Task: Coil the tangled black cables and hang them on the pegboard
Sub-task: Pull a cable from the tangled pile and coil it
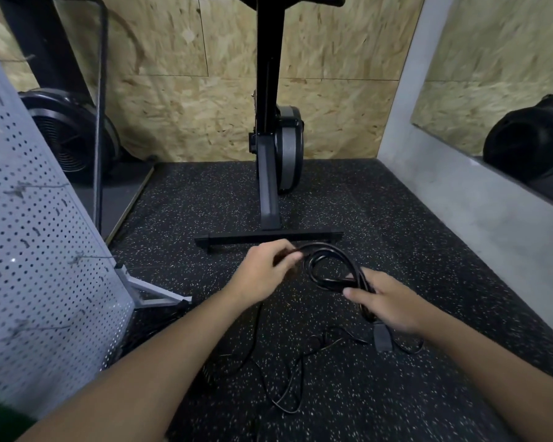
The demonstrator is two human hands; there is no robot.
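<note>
A thick black cable (328, 266) is looped into a small coil held in the air between both hands. My left hand (264, 271) pinches the top of the loop. My right hand (388, 301) grips the bunched lower side of the coil, and a black plug (383, 337) hangs below it. A thinner black cable (288, 378) lies tangled on the speckled floor under my arms. The white pegboard (35, 250) stands tilted at the left, with several small hooks on it.
A black exercise machine (270, 173) stands just beyond the hands, its foot bar (268, 239) across the floor. The pegboard's white stand leg (155, 293) juts out at the left. A grey wall with a mirror (492, 90) runs along the right.
</note>
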